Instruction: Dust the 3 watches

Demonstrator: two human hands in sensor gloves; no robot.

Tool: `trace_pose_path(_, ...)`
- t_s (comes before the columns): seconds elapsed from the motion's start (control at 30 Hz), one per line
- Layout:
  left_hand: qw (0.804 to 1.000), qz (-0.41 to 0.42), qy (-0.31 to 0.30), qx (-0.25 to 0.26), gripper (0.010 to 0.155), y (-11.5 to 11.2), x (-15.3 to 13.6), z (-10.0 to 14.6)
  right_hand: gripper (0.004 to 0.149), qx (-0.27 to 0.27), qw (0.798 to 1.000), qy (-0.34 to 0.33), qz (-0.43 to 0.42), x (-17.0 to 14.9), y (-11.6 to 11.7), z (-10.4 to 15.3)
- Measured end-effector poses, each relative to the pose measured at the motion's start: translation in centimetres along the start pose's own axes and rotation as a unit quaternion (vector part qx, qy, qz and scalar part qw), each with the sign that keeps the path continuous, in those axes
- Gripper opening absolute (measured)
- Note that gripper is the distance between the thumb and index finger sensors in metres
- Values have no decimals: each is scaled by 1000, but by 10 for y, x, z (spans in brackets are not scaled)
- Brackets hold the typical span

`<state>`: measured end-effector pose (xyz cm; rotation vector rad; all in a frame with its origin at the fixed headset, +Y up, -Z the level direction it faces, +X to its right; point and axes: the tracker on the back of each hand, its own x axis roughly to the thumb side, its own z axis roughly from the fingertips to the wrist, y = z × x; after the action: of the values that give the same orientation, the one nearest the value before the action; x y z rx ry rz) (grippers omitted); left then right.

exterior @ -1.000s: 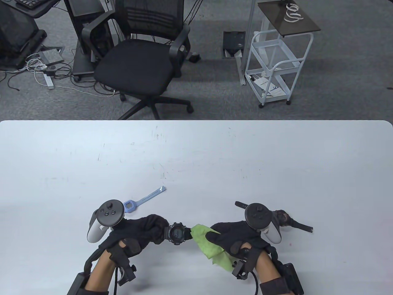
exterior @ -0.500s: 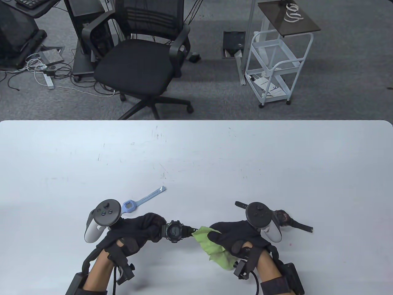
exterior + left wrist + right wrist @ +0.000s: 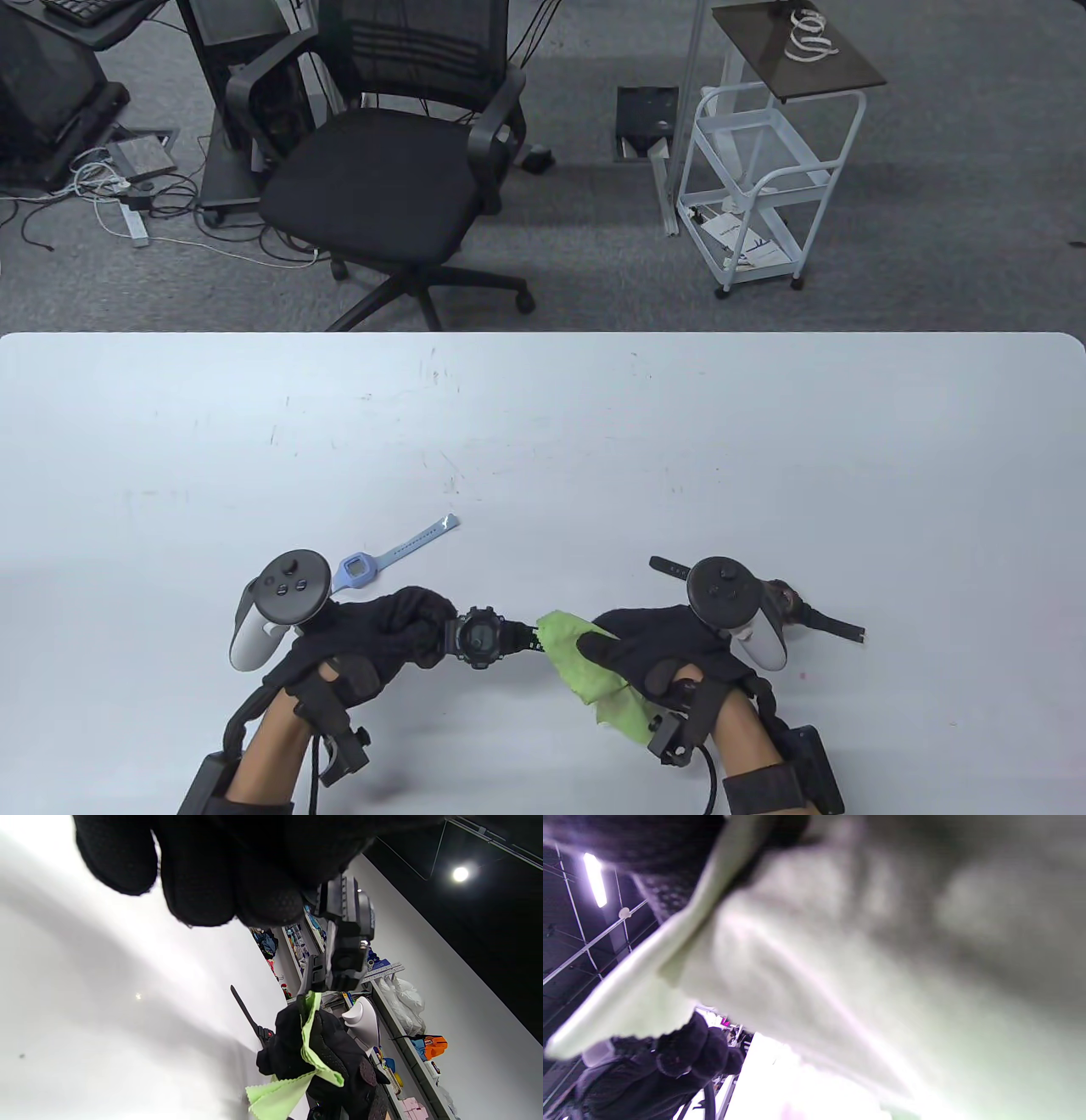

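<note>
The left hand [image 3: 373, 632], in a black sensor glove, has its fingers curled round one strap of a chunky black digital watch with a round studded bezel [image 3: 477, 637], holding it up off the white table top [image 3: 594, 441] with the face turned upward. In the left wrist view the same watch [image 3: 350, 925] hangs edge-on just beyond the curled fingertips [image 3: 199, 895].

The right hand [image 3: 657, 649], also gloved in black, grips a bright lime-green microfibre cloth [image 3: 585, 671]; its fingers and thumb are closed on the cloth, which is wrapped over the far strap of the black watch, so the 2 hands meet at the watch from either side. A loose tail of cloth hangs down toward the right wrist. The right wrist view is almost filled by blurred pale green cloth [image 3: 861, 984] (little else can be made out there, apart from the dark left glove [image 3: 683, 1056] low on that side).

Of the other 2 watches, a light blue one with a square face and a long perforated strap [image 3: 386, 559] lies flat on the table just beyond the left hand, partly hidden by its tracker. A dark watch with a black strap [image 3: 797, 613] lies just beyond the right hand, its face mostly hidden behind that hand's tracker.
</note>
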<state>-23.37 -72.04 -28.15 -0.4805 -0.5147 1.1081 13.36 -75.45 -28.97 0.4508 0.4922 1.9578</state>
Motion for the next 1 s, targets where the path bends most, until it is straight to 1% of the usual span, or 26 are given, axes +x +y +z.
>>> trace_pose_path(0.1,1000,-1,-1,5,48,2,0,0,46,7,1000,-10,-10,2,-1,0)
trace_pose_path(0.27,1000,-2,-1,12,48,4,0,2,46,-19,1000,-4,19,2,-4,2)
trace_pose_path(0.47,1000,2,-5,13,48,3,1,3,46,5,1000,-9,-11,2,-5,2)
trace_pose_path(0.6,1000,6,-3,19,48,4,-1,4,46,-29,999,-2,20,1,-10,4)
trace_pose_path(0.73,1000,6,-3,18,48,3,-1,5,45,-10,1000,-8,-4,2,-10,4)
trace_pose_path(0.8,1000,8,-7,21,48,4,0,5,46,-10,1000,-10,-13,2,-10,4)
trace_pose_path(0.87,1000,5,-7,24,48,5,1,6,46,-20,1000,-7,-1,2,-12,5)
trace_pose_path(0.93,1000,7,-5,28,48,7,-1,7,46,-41,999,-4,15,0,-14,6)
trace_pose_path(1.0,1000,6,-3,24,48,5,-1,6,46,-27,1000,-3,2,1,-14,6)
